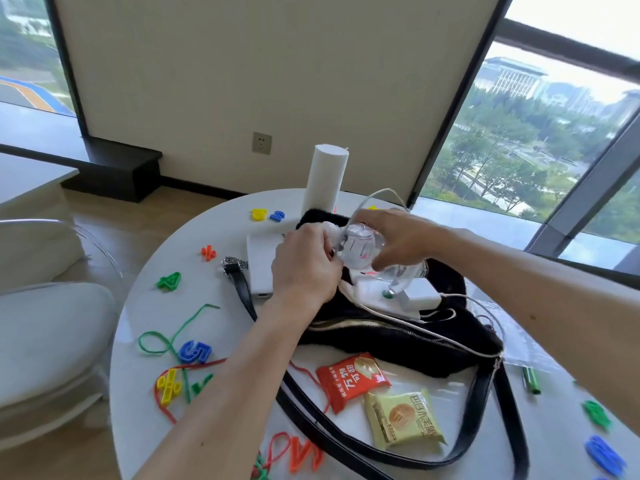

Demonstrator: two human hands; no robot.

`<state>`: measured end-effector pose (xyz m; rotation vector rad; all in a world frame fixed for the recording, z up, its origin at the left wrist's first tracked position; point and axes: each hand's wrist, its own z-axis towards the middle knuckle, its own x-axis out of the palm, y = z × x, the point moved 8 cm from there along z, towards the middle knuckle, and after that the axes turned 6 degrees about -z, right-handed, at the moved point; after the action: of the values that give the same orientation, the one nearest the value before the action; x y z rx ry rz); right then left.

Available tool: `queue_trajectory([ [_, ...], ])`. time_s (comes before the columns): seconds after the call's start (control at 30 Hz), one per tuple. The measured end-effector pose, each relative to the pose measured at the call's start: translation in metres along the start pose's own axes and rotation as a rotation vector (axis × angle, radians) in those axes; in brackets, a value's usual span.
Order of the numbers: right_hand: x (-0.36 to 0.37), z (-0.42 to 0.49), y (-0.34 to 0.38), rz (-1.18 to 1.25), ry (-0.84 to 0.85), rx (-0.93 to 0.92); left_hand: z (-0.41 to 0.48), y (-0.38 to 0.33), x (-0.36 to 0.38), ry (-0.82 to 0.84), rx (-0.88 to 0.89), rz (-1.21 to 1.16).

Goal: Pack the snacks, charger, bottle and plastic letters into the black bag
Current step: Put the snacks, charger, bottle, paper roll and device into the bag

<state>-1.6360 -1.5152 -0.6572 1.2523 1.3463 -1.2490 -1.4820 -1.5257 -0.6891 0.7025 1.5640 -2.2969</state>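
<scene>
— What is the bottle like?
— Clear, ribbed plastic. The bottle (360, 249) is held sideways just above the open mouth of the black bag (398, 344), which is fuzzy plush with a metal zip and smooth, glossy straps (242, 289).
— Who has hold of it?
— Both. The right hand (398, 237) comes over the top, fingers curled round its body. The left hand (304, 268) is clenched on its left end. The cap is buried under those fingers, and something white and crinkled beside them I cannot make out.
— The charger?
— A white, boxy charger (420, 294) lies on pale cloth inside the bag, a thin cord (381, 192) arching above the hands.
— Snacks?
— Two flat, shiny packets on the round white tabletop (166, 317), just in front of the bag: a red snack (351, 379) and a yellow snack (403, 422), side by side.
— Letters?
— Chunky moulded plastic, scattered: a blue 5 (195, 351), a green 4 (169, 281). The left forearm covers part of one green piece; those at the right edge are too smeared to read.
</scene>
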Motion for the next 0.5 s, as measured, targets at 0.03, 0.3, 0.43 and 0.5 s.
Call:
queue_trajectory([
  [0.03,-0.003,-0.003,-0.002,0.009,0.013,-0.002,-0.001,-0.004,-0.003,-0.041,0.015,-0.027],
  [0.3,-0.031,-0.01,-0.011,0.004,0.09,0.01,-0.026,-0.06,-0.023,-0.29,0.394,-0.279],
  [0.43,-0.019,-0.014,-0.013,-0.087,0.165,0.007,-0.028,-0.064,-0.049,-0.464,0.437,-0.371],
  [0.5,-0.019,-0.021,-0.019,-0.052,0.122,0.01,-0.021,-0.058,-0.06,-0.511,0.386,-0.33],
])
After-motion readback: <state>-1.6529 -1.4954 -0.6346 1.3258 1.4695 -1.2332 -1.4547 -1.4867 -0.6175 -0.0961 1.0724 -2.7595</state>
